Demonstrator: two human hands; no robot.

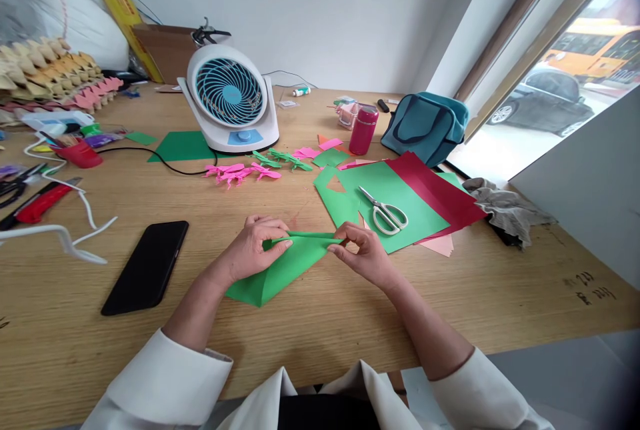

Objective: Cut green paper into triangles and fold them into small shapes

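Note:
A green sheet of paper [293,265], creased and partly folded over along its far edge, is held just above the table in front of me. My left hand [257,247] pinches the fold at its left end, thumb on the near side. At the right end of the same fold, my right hand [363,253] grips the paper between thumb and fingers. To the right, white-handled scissors [385,211] lie on larger green paper sheets [415,207], with red paper [435,193] partly beneath. Small pink paper figures [237,173] and green paper figures [283,159] rest beyond my hands.
A black phone [146,267] lies at left, near a red-handled cutter [43,203] and a white cable [65,237]. A fan [230,97] stands at the back. Farther right are a red bottle [365,130] and a teal bag [425,127].

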